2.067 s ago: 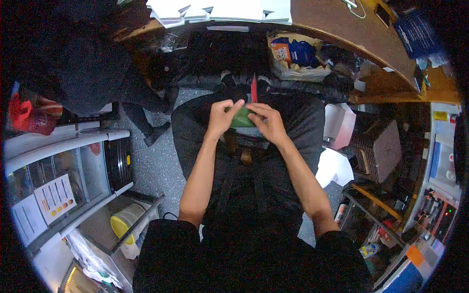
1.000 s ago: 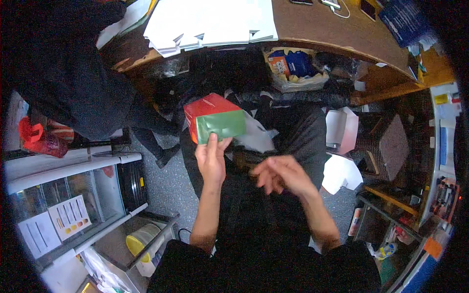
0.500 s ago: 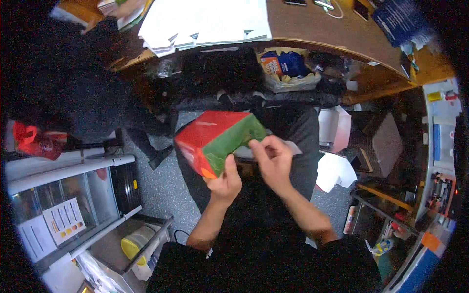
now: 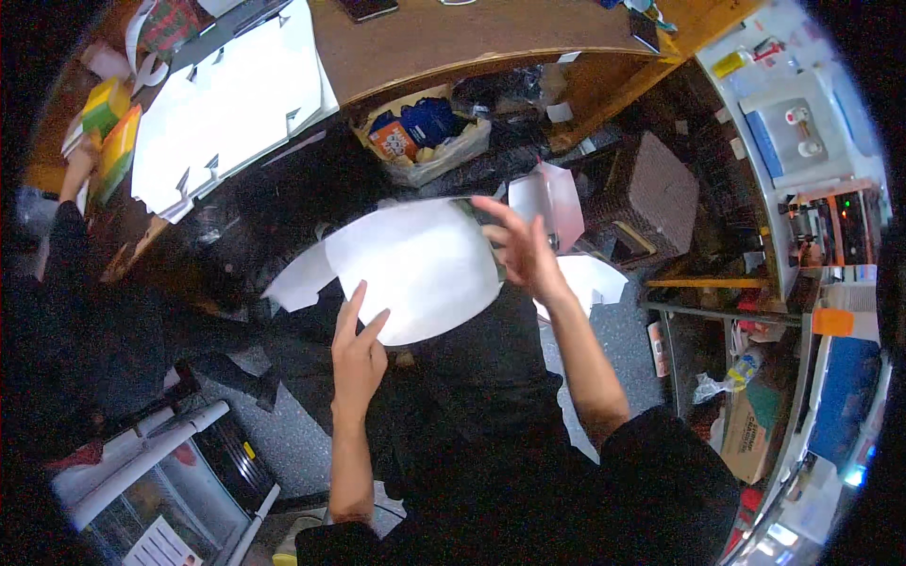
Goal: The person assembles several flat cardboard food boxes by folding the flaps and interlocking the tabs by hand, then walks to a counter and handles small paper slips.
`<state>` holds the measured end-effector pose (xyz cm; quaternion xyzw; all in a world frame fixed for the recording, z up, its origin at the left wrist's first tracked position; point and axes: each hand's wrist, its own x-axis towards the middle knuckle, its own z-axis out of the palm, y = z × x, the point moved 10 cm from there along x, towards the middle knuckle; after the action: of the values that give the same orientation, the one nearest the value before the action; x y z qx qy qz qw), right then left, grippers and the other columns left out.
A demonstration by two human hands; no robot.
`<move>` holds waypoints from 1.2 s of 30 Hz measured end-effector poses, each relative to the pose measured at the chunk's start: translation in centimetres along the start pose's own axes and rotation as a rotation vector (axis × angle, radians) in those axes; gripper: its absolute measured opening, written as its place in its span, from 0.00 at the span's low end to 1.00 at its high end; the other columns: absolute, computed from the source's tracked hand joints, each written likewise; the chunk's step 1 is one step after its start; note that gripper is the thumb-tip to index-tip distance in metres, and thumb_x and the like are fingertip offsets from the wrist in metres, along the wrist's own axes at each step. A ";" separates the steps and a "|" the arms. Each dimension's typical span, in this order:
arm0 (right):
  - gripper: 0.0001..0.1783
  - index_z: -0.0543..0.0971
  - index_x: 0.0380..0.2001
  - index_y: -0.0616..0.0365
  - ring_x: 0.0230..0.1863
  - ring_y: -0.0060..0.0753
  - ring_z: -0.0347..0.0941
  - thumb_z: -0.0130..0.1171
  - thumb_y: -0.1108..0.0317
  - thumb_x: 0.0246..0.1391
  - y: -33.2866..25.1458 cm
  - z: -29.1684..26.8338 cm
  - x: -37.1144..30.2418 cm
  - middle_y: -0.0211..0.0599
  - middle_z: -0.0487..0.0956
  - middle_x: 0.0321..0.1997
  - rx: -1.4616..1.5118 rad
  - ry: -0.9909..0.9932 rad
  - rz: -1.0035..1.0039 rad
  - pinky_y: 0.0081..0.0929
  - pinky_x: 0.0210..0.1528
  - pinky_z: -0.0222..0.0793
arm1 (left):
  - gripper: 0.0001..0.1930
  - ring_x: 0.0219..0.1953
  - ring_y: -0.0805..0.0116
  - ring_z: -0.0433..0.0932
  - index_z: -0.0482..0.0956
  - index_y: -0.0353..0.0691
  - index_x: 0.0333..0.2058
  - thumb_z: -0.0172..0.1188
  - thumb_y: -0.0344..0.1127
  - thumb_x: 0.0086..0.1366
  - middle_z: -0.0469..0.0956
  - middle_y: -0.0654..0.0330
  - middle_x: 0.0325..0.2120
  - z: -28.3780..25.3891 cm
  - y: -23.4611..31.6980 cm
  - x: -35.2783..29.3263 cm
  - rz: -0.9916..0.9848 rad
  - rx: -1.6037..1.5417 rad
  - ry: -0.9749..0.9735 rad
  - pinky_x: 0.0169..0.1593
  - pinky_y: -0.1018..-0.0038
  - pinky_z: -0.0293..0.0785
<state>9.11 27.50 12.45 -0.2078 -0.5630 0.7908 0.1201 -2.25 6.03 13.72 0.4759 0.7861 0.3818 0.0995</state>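
Note:
A large white card sheet [image 4: 411,269] with rounded edges lies tilted over my lap, its plain side up. A narrower flap [image 4: 302,276] sticks out at its left end. A sliver of green shows by its upper right edge. My left hand [image 4: 357,363] is at the lower left edge, two fingers stretched apart over the white surface; whether any finger is beneath is hidden. My right hand [image 4: 524,250] is at the right edge, slightly blurred, fingers spread and the index pointing left along the upper edge. Some of its fingertips are at the edge; a grip does not show.
A wooden desk [image 4: 444,33] ahead carries stacked white cut card sheets [image 4: 241,113]. Beneath is a bin [image 4: 439,156] of packets. A co-worker's hand [image 4: 83,158] is by yellow-green packs. White and pink card [image 4: 547,203] lies right, beside a dark box [image 4: 661,179].
The red and green folded card in my hands now gives way to a broad white face. My fingers have spread apart. The view has swung to the right.

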 end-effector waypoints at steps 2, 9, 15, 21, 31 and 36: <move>0.40 0.60 0.66 0.53 0.26 0.17 0.68 0.54 0.42 0.57 -0.8 -1.7 -1.0 0.32 0.79 0.43 -0.337 0.004 -0.068 0.17 0.26 0.63 | 0.20 0.62 0.44 0.64 0.82 0.34 0.39 0.53 0.15 0.46 0.66 0.46 0.60 0.7 -0.5 -0.6 0.018 0.065 -0.009 0.65 0.60 0.61; 0.36 0.68 0.60 0.63 0.31 0.22 0.74 0.56 0.49 0.55 -6.0 -7.2 -1.3 0.37 0.78 0.40 -0.598 0.354 -0.149 0.19 0.32 0.70 | 0.25 0.60 0.42 0.66 0.73 0.37 0.54 0.53 0.17 0.55 0.60 0.37 0.61 -3.1 3.7 2.0 0.265 -0.050 0.241 0.60 0.60 0.68; 0.27 0.74 0.45 0.61 0.25 0.23 0.72 0.50 0.45 0.61 -11.3 -13.4 3.5 0.31 0.76 0.29 -0.027 0.506 -0.093 0.18 0.21 0.66 | 0.24 0.60 0.46 0.67 0.70 0.36 0.56 0.59 0.29 0.60 0.71 0.44 0.55 -13.1 2.0 13.6 0.243 0.355 0.415 0.63 0.60 0.63; 0.34 0.60 0.64 0.60 0.41 0.30 0.78 0.48 0.48 0.64 -13.4 -5.1 7.8 0.47 0.72 0.56 0.032 0.328 -0.207 0.20 0.33 0.77 | 0.20 0.60 0.50 0.67 0.74 0.43 0.54 0.59 0.34 0.62 0.71 0.50 0.56 -15.0 -5.6 19.3 0.135 0.545 0.097 0.62 0.62 0.64; 0.17 0.76 0.51 0.60 0.38 0.22 0.75 0.55 0.68 0.60 -13.3 3.5 5.2 0.35 0.79 0.43 -0.431 0.104 -0.267 0.21 0.39 0.71 | 0.15 0.49 0.52 0.78 0.80 0.42 0.48 0.57 0.34 0.63 0.79 0.50 0.47 -16.8 -6.1 21.0 0.076 0.308 -0.059 0.54 0.62 0.71; 0.18 0.76 0.50 0.62 0.38 0.18 0.74 0.60 0.70 0.57 -13.2 5.1 4.1 0.34 0.80 0.43 -0.642 0.050 -0.350 0.18 0.41 0.71 | 0.10 0.37 0.50 0.80 0.81 0.37 0.40 0.57 0.33 0.63 0.81 0.48 0.35 -22.6 -1.6 19.8 0.093 0.304 0.472 0.42 0.62 0.75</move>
<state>2.50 29.41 25.52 -0.1547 -0.8064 0.5361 0.1958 -25.53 10.56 32.24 0.4190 0.8130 0.3638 -0.1765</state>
